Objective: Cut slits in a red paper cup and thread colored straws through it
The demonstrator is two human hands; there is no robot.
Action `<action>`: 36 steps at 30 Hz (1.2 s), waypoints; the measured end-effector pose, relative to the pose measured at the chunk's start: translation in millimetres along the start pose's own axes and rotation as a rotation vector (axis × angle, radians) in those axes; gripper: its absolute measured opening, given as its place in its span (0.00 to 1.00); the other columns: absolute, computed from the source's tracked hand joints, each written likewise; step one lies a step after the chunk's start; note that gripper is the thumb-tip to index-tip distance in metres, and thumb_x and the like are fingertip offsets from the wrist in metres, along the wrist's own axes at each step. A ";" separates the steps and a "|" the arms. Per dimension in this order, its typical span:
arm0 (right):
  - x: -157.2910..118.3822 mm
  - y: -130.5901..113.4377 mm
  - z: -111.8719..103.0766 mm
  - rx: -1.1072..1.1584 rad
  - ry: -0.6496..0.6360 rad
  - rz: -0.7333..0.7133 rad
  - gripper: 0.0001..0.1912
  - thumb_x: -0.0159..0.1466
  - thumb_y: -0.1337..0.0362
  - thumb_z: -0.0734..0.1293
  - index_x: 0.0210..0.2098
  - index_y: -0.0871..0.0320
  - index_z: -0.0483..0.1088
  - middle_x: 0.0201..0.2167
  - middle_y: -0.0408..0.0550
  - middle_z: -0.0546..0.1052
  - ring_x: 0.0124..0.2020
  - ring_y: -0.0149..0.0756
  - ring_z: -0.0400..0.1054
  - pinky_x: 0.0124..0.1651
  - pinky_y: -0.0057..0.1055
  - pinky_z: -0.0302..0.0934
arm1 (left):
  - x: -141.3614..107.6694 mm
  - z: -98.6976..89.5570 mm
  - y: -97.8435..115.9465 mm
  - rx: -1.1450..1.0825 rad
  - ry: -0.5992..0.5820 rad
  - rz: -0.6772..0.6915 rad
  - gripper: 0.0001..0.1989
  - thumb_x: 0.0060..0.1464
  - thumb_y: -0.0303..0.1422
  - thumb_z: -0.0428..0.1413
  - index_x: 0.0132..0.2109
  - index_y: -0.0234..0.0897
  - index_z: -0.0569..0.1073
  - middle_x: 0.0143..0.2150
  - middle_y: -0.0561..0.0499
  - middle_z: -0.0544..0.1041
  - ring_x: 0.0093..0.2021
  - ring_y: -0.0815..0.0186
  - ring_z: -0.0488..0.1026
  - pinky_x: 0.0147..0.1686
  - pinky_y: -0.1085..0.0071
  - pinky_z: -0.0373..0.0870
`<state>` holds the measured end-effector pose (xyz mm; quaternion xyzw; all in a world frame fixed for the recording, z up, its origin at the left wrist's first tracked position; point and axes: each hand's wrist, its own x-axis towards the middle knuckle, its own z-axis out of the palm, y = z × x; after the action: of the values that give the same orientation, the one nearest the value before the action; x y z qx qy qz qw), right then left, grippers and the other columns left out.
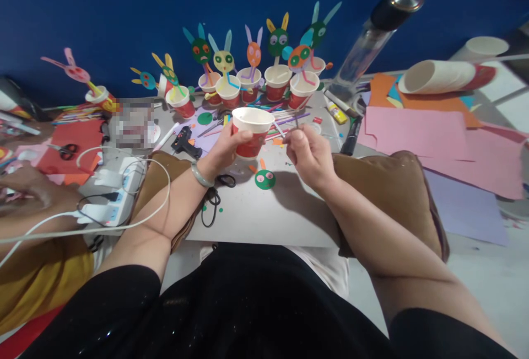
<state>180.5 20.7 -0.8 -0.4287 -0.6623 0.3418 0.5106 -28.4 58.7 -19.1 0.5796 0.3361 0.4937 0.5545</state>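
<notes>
My left hand [229, 148] is wrapped round a red and white paper cup [253, 122], its open mouth facing up. To the right of the cup, my right hand [308, 155] is closed in a pinch, with a thin dark stick-like thing [296, 121] showing above the fingertips; its kind I cannot make out. On the table below the cup lies a green paper face [265, 179] with pink eyes and an orange strip at its top. Black-handled scissors [212, 199] lie left of it, partly under my left forearm.
Finished-looking paper figures in cups [228, 90] line the blue wall. A black glue gun [187, 143], a glass bottle [359, 55], pink paper sheets [417, 133], brown cushions [384, 199] and a white power strip [124, 191] with cables surround me. Another person's arm [37, 199] is at left.
</notes>
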 end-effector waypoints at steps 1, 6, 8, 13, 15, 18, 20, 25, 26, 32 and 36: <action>1.6 0.5 0.8 0.083 0.019 0.053 0.31 0.68 0.30 0.59 0.31 0.52 0.65 0.16 0.37 0.62 0.17 0.29 0.55 0.23 0.31 0.51 | 1.3 -0.2 -2.3 0.086 0.049 0.064 0.42 0.40 0.62 0.69 0.53 0.36 0.74 0.44 0.44 0.81 0.46 0.56 0.79 0.50 0.58 0.78; 6.6 0.8 2.3 0.250 0.027 0.209 0.31 0.61 0.31 0.69 0.31 0.54 0.69 0.20 0.39 0.70 0.15 0.25 0.52 0.18 0.28 0.47 | -0.3 4.2 -10.0 0.460 0.189 0.309 0.49 0.35 0.59 0.74 0.59 0.40 0.70 0.58 0.41 0.75 0.61 0.48 0.73 0.66 0.49 0.67; 6.5 -0.2 1.4 0.186 0.019 0.206 0.27 0.59 0.36 0.74 0.30 0.54 0.70 0.19 0.38 0.67 0.17 0.26 0.53 0.19 0.28 0.48 | -3.3 6.5 -10.2 0.507 0.169 0.337 0.48 0.37 0.58 0.73 0.61 0.42 0.69 0.61 0.40 0.73 0.65 0.46 0.69 0.68 0.48 0.64; 10.7 0.8 -4.8 0.011 0.043 0.159 0.15 0.60 0.53 0.73 0.26 0.55 0.69 0.18 0.39 0.62 0.22 0.29 0.56 0.24 0.29 0.50 | -4.7 4.6 -6.7 0.431 -0.023 0.361 0.48 0.39 0.57 0.73 0.63 0.41 0.69 0.63 0.38 0.72 0.67 0.44 0.68 0.68 0.48 0.62; 14.4 2.8 -7.9 -0.051 0.029 0.141 0.12 0.58 0.58 0.71 0.23 0.56 0.68 0.18 0.39 0.64 0.22 0.29 0.55 0.25 0.30 0.50 | -3.1 2.0 -4.0 0.356 -0.125 0.314 0.46 0.40 0.56 0.73 0.62 0.41 0.70 0.62 0.39 0.73 0.64 0.45 0.71 0.66 0.50 0.65; 17.9 4.6 -10.5 -0.110 -0.009 0.115 0.09 0.56 0.61 0.69 0.22 0.57 0.68 0.18 0.39 0.64 0.23 0.28 0.54 0.27 0.29 0.51 | -1.3 0.2 1.6 0.283 -0.244 0.149 0.41 0.39 0.53 0.74 0.57 0.39 0.74 0.55 0.41 0.78 0.57 0.49 0.76 0.59 0.53 0.72; 18.2 4.4 -10.4 -0.109 -0.037 0.110 0.08 0.56 0.61 0.68 0.23 0.57 0.69 0.18 0.39 0.64 0.23 0.28 0.53 0.27 0.29 0.50 | -1.1 1.0 5.6 0.232 -0.330 0.028 0.37 0.39 0.52 0.75 0.52 0.37 0.76 0.47 0.43 0.80 0.49 0.52 0.78 0.52 0.56 0.74; 17.6 4.0 -13.1 -0.119 -0.102 0.077 0.12 0.61 0.55 0.69 0.27 0.56 0.71 0.20 0.40 0.67 0.23 0.29 0.55 0.28 0.30 0.51 | -0.4 1.9 12.2 0.123 -0.364 -0.063 0.36 0.36 0.50 0.76 0.49 0.36 0.77 0.39 0.46 0.80 0.42 0.57 0.78 0.50 0.58 0.74; 18.2 4.7 -15.5 -0.149 -0.110 0.057 0.15 0.62 0.52 0.70 0.27 0.56 0.71 0.20 0.40 0.67 0.24 0.30 0.56 0.28 0.30 0.51 | 0.1 1.0 12.8 0.116 -0.347 -0.063 0.37 0.35 0.51 0.76 0.49 0.36 0.77 0.40 0.46 0.80 0.43 0.57 0.78 0.50 0.58 0.74; 22.4 8.4 -36.4 -0.474 -0.167 -0.129 0.27 0.63 0.35 0.68 0.31 0.54 0.72 0.20 0.42 0.68 0.24 0.35 0.60 0.30 0.33 0.49 | 3.1 -6.5 16.0 0.193 -0.305 -0.040 0.36 0.33 0.53 0.76 0.46 0.36 0.78 0.43 0.45 0.80 0.43 0.57 0.77 0.48 0.59 0.74; 21.4 6.2 -42.3 -0.646 -0.226 -0.212 0.22 0.69 0.41 0.63 0.37 0.53 0.75 0.25 0.47 0.76 0.27 0.39 0.66 0.31 0.35 0.48 | 4.2 -6.1 16.8 0.179 -0.301 -0.023 0.37 0.33 0.52 0.76 0.48 0.36 0.78 0.43 0.46 0.81 0.43 0.58 0.77 0.47 0.60 0.74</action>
<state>220.5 43.5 12.2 -0.4563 -0.8293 0.1053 0.3049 -35.5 61.9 -2.5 0.6902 0.2985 0.3628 0.5504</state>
